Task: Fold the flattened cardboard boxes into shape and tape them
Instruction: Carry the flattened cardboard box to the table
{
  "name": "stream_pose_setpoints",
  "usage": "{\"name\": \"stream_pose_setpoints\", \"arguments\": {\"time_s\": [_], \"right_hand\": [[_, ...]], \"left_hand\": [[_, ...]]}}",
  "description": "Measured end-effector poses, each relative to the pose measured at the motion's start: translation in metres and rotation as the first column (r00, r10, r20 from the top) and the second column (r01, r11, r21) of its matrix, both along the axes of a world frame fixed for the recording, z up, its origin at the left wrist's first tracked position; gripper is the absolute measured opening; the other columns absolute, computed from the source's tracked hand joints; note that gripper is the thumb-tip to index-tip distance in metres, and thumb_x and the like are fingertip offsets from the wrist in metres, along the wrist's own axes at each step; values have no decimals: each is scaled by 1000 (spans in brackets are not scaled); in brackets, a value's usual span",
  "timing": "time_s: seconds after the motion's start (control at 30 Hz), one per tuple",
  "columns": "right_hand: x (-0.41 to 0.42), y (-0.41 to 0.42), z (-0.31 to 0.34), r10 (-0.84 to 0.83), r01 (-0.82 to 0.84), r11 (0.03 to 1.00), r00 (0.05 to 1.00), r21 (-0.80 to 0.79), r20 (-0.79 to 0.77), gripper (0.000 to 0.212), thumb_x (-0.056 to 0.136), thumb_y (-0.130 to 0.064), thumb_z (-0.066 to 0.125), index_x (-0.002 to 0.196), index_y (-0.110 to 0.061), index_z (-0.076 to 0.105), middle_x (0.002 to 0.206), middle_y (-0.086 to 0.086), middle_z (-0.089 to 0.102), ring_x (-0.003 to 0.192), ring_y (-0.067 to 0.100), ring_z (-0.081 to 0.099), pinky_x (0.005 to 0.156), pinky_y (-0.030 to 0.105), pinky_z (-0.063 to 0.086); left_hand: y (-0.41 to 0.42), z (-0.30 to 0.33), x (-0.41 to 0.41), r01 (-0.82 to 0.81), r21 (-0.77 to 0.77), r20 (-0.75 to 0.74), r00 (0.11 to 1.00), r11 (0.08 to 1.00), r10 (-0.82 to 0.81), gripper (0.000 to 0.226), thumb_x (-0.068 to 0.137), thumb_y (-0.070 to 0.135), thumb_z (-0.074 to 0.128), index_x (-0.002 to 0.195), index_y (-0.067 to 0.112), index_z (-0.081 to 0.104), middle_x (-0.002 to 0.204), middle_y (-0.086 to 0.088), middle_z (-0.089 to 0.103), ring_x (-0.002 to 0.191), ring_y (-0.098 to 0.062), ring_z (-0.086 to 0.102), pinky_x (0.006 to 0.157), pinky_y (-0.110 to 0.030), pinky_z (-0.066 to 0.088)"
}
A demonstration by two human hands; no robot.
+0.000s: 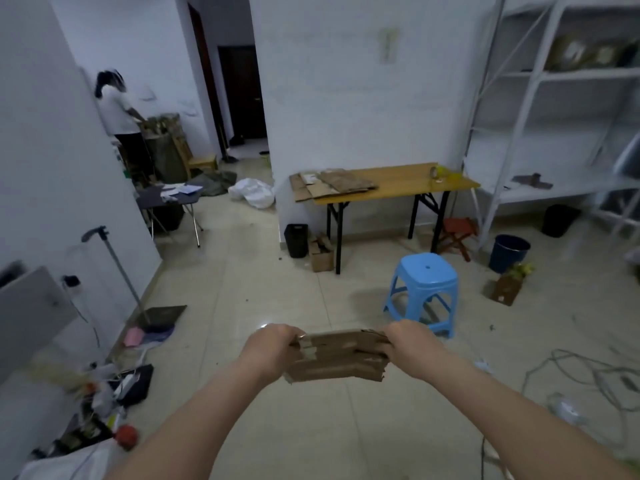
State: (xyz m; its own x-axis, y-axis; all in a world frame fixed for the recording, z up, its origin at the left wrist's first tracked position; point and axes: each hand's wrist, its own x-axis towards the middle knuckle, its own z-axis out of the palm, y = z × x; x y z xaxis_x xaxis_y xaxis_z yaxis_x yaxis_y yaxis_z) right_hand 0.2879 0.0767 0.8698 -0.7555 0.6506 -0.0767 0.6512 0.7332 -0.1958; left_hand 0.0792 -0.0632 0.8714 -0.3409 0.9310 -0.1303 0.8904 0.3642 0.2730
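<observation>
tiled floor [277,271], wooden table [398,181], metal shelving [554,74]

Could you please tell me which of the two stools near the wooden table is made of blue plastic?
The nearer stool, on open floor before the table. The other stool, beside the table's right legs, is small, reddish and cross-legged.

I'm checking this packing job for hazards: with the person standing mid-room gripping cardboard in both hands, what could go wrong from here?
1. The flattened cardboard, held by the left hand and right hand, looks worn with old tape, so it may tear when folded.
2. The loose cables on the floor could trip the person.
3. The tape roll sits on the far table, past the blue stool, so taping probably means walking over with both hands full.
</observation>
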Motion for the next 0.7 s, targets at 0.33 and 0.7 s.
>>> {"name": "stream_pose_setpoints", "arguments": {"time_s": [0.33,0.7], "right_hand": [[45,-8,45,104,-56,966,978,252,-183,15,92,-16,45,95,-21,58,91,0,63,88,21,59,69,34,43],[52,36,40,137,-50,954,950,297,-280,24,95,-12,44,109,-21,61,99,2,60,92,23,53,64,29,28]], "left_hand": [[1,54,55,-15,120,-258,965,993,46,47,91,39,58,135,27,46,123,5,63,112,-20,59,88,-34,49],[6,25,65,-450,38,167,883,892,438,81,85,71,49,144,17,36,121,-4,60,105,-23,60,83,-33,49]]}}
